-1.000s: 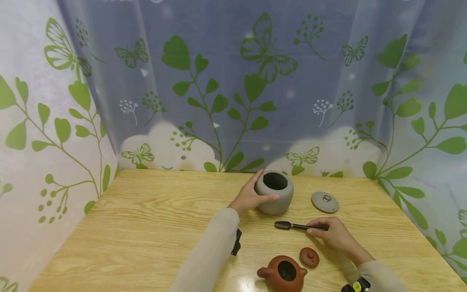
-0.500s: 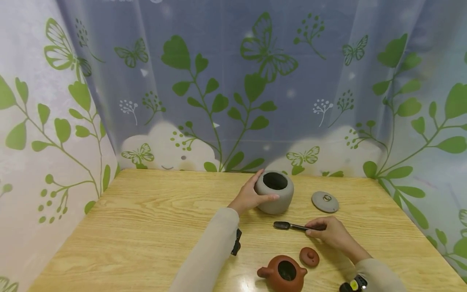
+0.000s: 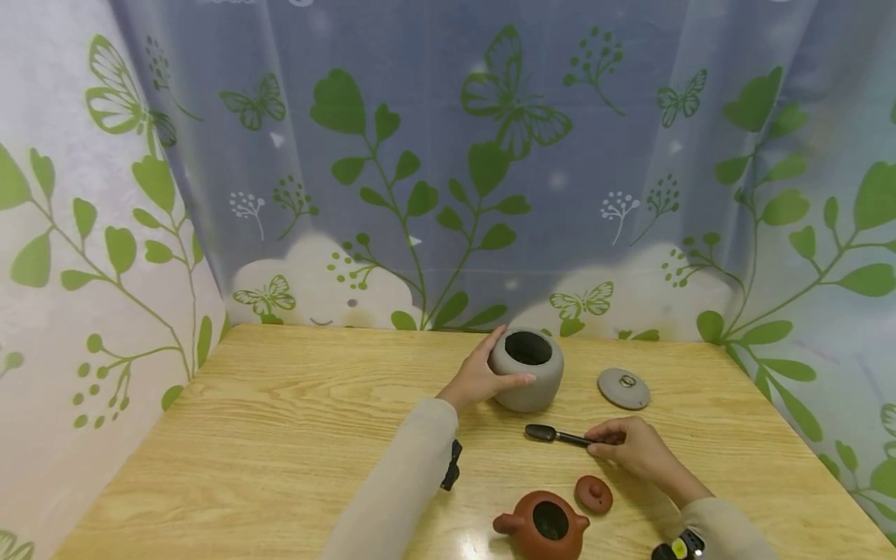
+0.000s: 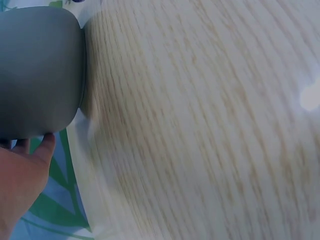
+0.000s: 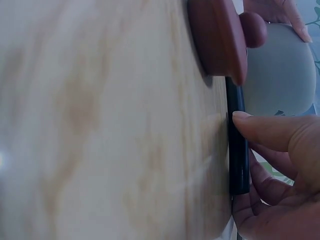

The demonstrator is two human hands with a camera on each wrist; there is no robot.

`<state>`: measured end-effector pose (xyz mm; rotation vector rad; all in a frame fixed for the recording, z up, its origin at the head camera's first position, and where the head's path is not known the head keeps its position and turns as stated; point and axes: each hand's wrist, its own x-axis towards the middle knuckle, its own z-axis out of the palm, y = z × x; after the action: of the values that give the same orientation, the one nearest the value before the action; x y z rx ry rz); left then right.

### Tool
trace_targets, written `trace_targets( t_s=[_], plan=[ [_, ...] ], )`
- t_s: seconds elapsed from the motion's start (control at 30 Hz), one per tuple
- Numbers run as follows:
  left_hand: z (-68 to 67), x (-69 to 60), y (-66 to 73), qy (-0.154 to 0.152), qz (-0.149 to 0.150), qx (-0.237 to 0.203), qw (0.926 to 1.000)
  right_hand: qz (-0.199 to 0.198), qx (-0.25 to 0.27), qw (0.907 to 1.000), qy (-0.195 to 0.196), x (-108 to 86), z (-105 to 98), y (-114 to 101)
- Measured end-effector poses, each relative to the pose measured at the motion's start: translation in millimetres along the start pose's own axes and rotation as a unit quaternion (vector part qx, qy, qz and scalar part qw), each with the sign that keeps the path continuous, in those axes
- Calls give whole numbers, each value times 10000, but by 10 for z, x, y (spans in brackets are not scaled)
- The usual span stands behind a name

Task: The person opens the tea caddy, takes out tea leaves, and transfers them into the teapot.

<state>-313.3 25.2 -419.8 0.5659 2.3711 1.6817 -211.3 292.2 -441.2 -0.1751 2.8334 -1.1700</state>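
Note:
My left hand (image 3: 479, 379) grips the side of a round grey jar (image 3: 535, 389), which stands on the table with its dark mouth uncovered. In the left wrist view, fingertips touch the wall of the jar (image 4: 40, 70). To its front right, my right hand (image 3: 640, 451) pinches the handle of a black tea scoop (image 3: 540, 432) between thumb and fingers. The scoop lies low over the table, its bowl pointing left in front of the jar. In the right wrist view, the scoop's black handle (image 5: 238, 150) shows under the thumb, partly hidden by a teapot lid (image 5: 217, 37).
The jar's grey lid (image 3: 623, 389), with a small ring on top, lies at the right. In front stands a lidless red-brown clay teapot (image 3: 528, 513), its lid (image 3: 593, 495) beside it. A patterned curtain (image 3: 420, 171) hangs behind the wooden table (image 3: 294, 443).
My right hand and the tea scoop have shifted very slightly to the left. My left hand and the jar have stayed in place.

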Motion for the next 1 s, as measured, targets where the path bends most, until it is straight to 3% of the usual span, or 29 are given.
trace_targets(
  t_s=[0.33,0.57,0.83,1.0],
  plan=[
    [15,-34,11,-73,56,109,9999,25,232,9997,-44,-44,-21,-10],
    [-65,-121,114,136,586,885,9943,-168,407,9990,52,-86,-87,-56],
    [-190,-450,221,200,1136,1401,9834,-579,562,9966,-147,-263,-138,-147],
    [-261,-755,278,-180,1198,964,9879,-638,745,9943,-417,-371,-126,-187]
  ],
)
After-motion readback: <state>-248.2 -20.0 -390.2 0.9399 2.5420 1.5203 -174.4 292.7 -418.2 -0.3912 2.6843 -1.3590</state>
